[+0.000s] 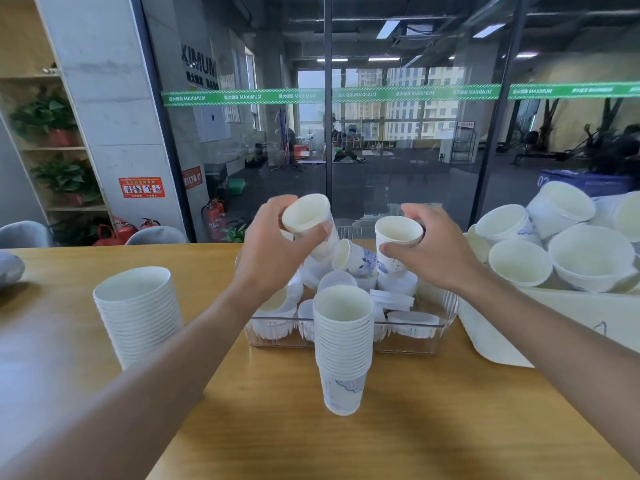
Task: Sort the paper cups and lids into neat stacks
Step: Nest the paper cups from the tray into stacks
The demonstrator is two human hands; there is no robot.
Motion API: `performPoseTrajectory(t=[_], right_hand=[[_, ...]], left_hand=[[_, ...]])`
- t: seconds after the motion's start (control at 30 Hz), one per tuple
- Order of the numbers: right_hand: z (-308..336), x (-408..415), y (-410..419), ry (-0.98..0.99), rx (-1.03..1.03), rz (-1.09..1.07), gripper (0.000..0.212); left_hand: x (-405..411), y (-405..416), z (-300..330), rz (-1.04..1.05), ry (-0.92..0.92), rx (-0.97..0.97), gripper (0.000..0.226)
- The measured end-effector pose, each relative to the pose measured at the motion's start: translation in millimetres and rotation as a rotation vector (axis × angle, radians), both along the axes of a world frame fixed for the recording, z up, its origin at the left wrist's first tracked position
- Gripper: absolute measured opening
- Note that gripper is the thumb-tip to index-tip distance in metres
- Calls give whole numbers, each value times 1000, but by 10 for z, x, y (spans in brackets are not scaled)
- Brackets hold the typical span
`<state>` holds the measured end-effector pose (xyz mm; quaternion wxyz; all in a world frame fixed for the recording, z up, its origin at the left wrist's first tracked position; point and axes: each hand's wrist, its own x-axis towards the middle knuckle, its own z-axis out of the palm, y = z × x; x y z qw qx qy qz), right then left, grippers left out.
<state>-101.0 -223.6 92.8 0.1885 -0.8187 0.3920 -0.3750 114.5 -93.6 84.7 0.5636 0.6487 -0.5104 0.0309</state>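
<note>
Both my hands were over the clear plastic bin (346,336) at table (450,427) centre. Fingers of my left hand (273,251) were curled round a paper cup (308,220), tilted, mouth toward me, at 11 o'clock of the bin. Fingers of my right hand (433,251) gripped a second cup (396,244), upright, blue print on its side, at 1 o'clock.

Step in hand, by my reckoning: pulling loose cups out for stacking. The tall cup stack (343,348) stood just at 6 o'clock of the bin; a wider stack (138,313) sat well off at 9 o'clock. Next move would call for righting the left cup and nesting each squarely, mouth up, without knocking the tall stack over.

Loose cups and flat lids (393,299) lay jumbled in the bin; count unclear, lower ones hidden by my arms and the stack. Pile of white bowls (588,254) at 3 o'clock ran out of view.
</note>
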Motion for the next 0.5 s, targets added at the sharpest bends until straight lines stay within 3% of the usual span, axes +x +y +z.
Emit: performPoseTrajectory(t=[0.1, 0.2, 0.27, 0.5], right_hand=[[34, -177, 179, -79, 20, 42, 75], [91, -316, 306, -170, 42, 81, 73], [151, -378, 371, -240, 47, 97, 72], [429, -473, 631, -440, -10, 205, 63]], left_hand=[[-94, 199, 128, -145, 135, -66, 46], [-182, 379, 180, -267, 192, -51, 63], [-241, 467, 177, -293, 183, -25, 75], [-365, 636, 83, -268, 54, 74, 78]])
